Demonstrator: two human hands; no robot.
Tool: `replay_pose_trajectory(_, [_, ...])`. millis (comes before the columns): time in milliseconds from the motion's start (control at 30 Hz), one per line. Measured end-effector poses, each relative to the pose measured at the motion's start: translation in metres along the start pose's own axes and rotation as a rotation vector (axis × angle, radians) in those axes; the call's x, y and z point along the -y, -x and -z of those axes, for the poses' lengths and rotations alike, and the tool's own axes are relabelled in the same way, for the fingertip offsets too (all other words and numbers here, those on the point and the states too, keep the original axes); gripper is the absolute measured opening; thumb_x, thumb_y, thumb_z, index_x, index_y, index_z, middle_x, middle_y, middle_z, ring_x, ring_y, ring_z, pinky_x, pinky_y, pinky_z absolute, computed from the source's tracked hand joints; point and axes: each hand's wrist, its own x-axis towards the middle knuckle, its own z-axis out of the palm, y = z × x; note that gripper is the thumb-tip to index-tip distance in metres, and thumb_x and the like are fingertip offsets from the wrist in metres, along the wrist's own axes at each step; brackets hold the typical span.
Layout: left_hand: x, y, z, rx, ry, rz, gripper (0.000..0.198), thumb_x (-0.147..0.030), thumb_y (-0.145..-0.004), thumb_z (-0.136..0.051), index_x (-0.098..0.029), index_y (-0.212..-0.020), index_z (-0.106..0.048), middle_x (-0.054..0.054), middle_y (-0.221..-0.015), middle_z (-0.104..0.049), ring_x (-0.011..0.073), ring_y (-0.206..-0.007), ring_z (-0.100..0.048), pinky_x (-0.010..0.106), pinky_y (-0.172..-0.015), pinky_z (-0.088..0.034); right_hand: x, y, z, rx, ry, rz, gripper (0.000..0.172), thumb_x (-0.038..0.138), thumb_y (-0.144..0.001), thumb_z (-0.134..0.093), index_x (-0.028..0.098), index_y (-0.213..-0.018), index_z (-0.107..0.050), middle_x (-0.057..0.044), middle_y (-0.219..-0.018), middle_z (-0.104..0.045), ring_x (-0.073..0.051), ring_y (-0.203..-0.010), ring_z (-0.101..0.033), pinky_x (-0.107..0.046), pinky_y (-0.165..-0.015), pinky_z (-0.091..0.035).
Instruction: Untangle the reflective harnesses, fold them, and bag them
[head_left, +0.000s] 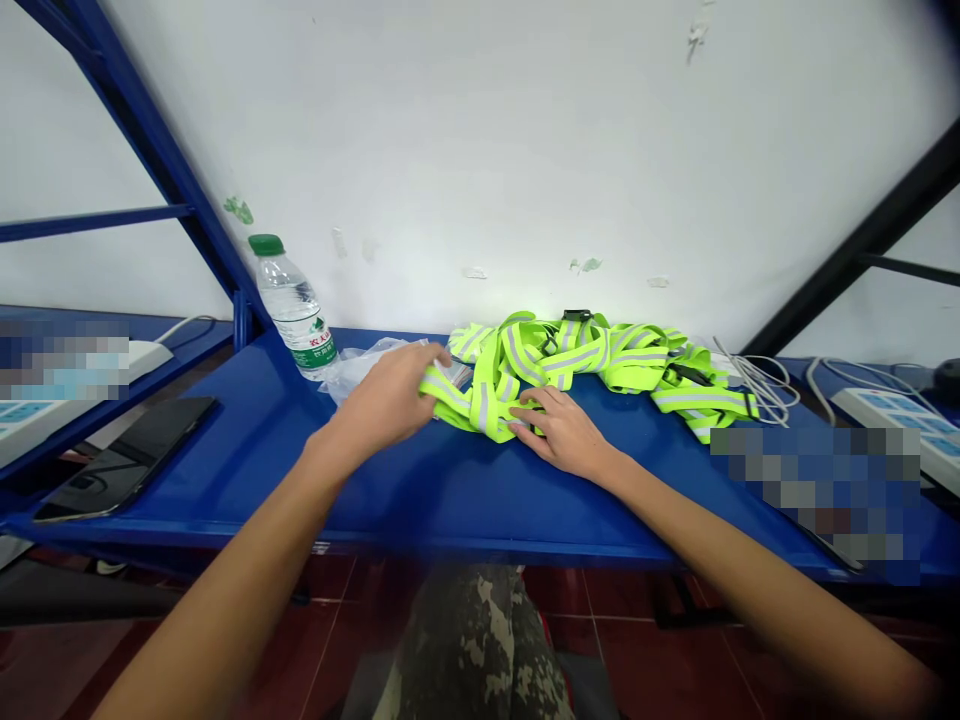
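Observation:
A tangled heap of neon-yellow reflective straps with grey stripes and black buckles lies on the blue table along the wall. My left hand is closed on a strap at the heap's left end, its fingertips partly hidden behind the band. At the front of the heap, my right hand has its thumb and fingers curled around a loop of the same strapping. Behind my left hand sits a crumpled clear plastic bag, partly covered by that hand.
A water bottle with a green cap stands at the left back. A black phone lies on the left of the blue table. White cable is coiled right of the straps, near a white power strip. Blurred patches cover both sides.

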Motion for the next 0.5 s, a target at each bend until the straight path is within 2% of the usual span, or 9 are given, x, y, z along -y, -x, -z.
replay_pose_trajectory(67, [-0.020, -0.010, -0.008, -0.168, 0.167, -0.039, 0.044, -0.007, -0.075, -0.050, -0.018, -0.117, -0.058, 0.008, -0.118, -0.065, 0.0243, -0.109, -0.060, 0.039, -0.099, -0.047, 0.000, 0.001, 0.000, -0.022, 0.022, -0.005, 0.037, 0.038, -0.100, -0.045, 0.017, -0.113, -0.072, -0.016, -0.117, -0.058, -0.028, -0.109, -0.054, -0.042, -0.089, -0.046])
replay_pose_trajectory(100, [-0.033, -0.015, -0.015, -0.216, 0.256, -0.063, 0.044, -0.008, -0.077, -0.050, -0.018, -0.120, -0.057, 0.007, -0.121, -0.063, 0.0227, -0.109, -0.060, 0.038, -0.099, -0.048, 0.000, 0.002, -0.001, -0.031, 0.042, -0.011, 0.036, 0.038, -0.099, -0.046, 0.018, -0.112, -0.072, -0.016, -0.116, -0.058, -0.029, -0.109, -0.053, -0.043, -0.088, -0.045])
replay_pose_trajectory(200, [-0.067, -0.026, -0.048, -0.271, 0.521, -0.093, 0.042, -0.016, -0.087, -0.050, -0.017, -0.129, -0.050, 0.010, -0.126, -0.060, 0.0177, -0.096, -0.063, 0.033, -0.089, -0.053, -0.001, 0.004, -0.003, -0.017, 0.106, -0.036, 0.031, 0.037, -0.097, -0.049, 0.018, -0.101, -0.073, -0.015, -0.106, -0.061, -0.030, -0.102, -0.051, -0.044, -0.082, -0.042])
replay_pose_trajectory(267, [-0.082, -0.028, -0.071, -0.277, 0.545, -0.104, 0.047, -0.020, -0.090, -0.051, -0.016, -0.135, -0.045, 0.011, -0.127, -0.060, 0.0192, -0.103, -0.062, 0.034, -0.093, -0.052, -0.003, 0.005, -0.004, 0.015, 0.108, -0.061, 0.027, 0.034, -0.095, -0.051, 0.017, -0.092, -0.072, -0.015, -0.099, -0.065, -0.030, -0.097, -0.051, -0.043, -0.079, -0.040])
replay_pose_trajectory(400, [-0.083, -0.021, -0.103, -0.207, 0.339, -0.174, 0.048, -0.036, -0.097, -0.050, -0.013, -0.138, -0.045, 0.013, -0.123, -0.065, 0.0269, -0.116, -0.058, 0.045, -0.104, -0.043, -0.006, 0.007, -0.004, 0.033, 0.007, -0.092, 0.018, 0.029, -0.087, -0.058, 0.016, -0.089, -0.070, -0.014, -0.100, -0.070, -0.030, -0.099, -0.058, -0.045, -0.085, -0.043])
replay_pose_trajectory(500, [-0.070, -0.018, -0.112, -0.134, 0.190, -0.287, 0.043, -0.037, -0.103, -0.037, -0.012, -0.135, -0.049, 0.013, -0.128, -0.063, 0.0264, -0.119, -0.056, 0.045, -0.106, -0.040, -0.008, 0.014, 0.004, 0.002, -0.112, -0.123, 0.018, 0.033, -0.086, -0.060, 0.017, -0.086, -0.069, -0.012, -0.095, -0.072, -0.028, -0.097, -0.063, -0.043, -0.086, -0.047])
